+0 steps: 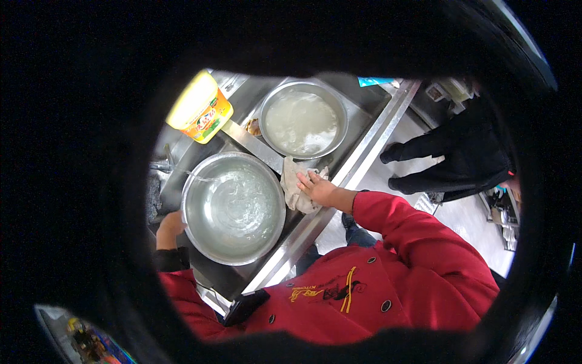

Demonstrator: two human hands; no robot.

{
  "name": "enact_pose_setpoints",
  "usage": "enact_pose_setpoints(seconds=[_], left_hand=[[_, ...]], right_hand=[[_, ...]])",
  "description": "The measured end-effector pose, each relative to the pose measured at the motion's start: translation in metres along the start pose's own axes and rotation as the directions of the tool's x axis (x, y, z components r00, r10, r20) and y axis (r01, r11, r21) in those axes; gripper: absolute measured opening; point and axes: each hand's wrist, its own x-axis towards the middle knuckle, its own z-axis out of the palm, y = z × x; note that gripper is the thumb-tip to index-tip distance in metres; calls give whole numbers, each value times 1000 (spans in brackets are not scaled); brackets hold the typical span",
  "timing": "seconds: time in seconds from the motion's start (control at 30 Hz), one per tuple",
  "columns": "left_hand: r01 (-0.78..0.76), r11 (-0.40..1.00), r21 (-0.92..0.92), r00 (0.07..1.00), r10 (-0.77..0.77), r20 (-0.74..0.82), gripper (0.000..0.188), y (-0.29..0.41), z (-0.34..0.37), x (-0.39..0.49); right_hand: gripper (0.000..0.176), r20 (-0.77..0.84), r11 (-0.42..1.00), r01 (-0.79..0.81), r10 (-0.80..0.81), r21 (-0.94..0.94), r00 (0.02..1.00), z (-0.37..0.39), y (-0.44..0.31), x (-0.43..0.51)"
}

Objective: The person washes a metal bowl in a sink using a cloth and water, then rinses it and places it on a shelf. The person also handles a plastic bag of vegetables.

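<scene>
A large round metal basin [268, 248] of clear water sits at the sink, a thin stream running into it from a metal tap [160, 166]. At its left rim is my left hand [172, 227], with the fingertips partly hidden, so its grip is unclear. My right hand [319, 190] lies flat, fingers spread, on a crumpled off-white cloth [291, 179] just right of the basin. Beyond the cloth stands a second metal basin [344, 122], filled with cloudy whitish water.
A yellow plastic tub [207, 113] with printed writing stands at the upper left. A metal divider [254, 144] runs between the basins. Along the front is the steel counter edge [359, 157]. A person in black trousers [459, 159] is at the right; a blue packet [373, 81] lies at the top.
</scene>
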Motion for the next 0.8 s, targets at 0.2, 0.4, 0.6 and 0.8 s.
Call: enact_pose_setpoints(seconds=[0.2, 0.4, 0.6, 0.8], left_hand=[[-56, 978, -199, 998, 50, -35, 59, 136, 28, -74], [-328, 715, -618, 933, 143, -330, 57, 371, 27, -102], [-495, 779, -385, 818, 268, -509, 57, 504, 10, -69], [-470, 841, -268, 822, 307, -479, 57, 514, -9, -43]], right_hand=[[57, -183, 992, 125, -117, 28, 976, 30, 16, -1], [55, -96, 914, 290, -274, 284, 957, 31, 61, -55], [48, -345, 880, 229, -80, 417, 935, 67, 161, -195], [23, -97, 790, -383, 481, 479, 871, 163, 227, -320]])
